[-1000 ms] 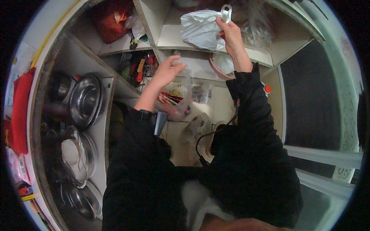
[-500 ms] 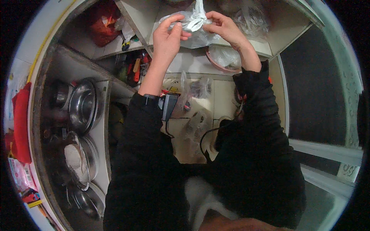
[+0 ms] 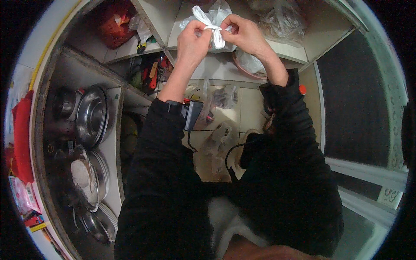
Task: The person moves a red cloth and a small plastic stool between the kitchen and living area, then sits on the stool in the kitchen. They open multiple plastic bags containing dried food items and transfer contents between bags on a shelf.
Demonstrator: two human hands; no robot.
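A whitish plastic bag (image 3: 220, 8) is at the top middle, in front of a shelf, its twisted handles crossed in a knot. My left hand (image 3: 193, 42) pinches the knot from the left, thumb and fingers pressed together on the plastic. From the other side my right hand (image 3: 247, 37) grips it in the same way, close to the left fingertips. Both hands are closed on the bag. One loop sticks up to the left of the knot and a loose end hangs below it. What the bag holds cannot be made out.
Below the hands, a pink-rimmed basin (image 3: 242, 69) holds clear plastic. More plastic bags (image 3: 284, 24) lie on the upper right shelf. Metal bowls (image 3: 92, 117) and plates fill the left shelves. Red-handled tools (image 3: 153, 76) stand in the corner; a dark device (image 3: 193, 115) is beneath my left wrist.
My hands have come closer together and now both pinch the knot. The upright twist of plastic has become a loop leaning left, with an end hanging down.
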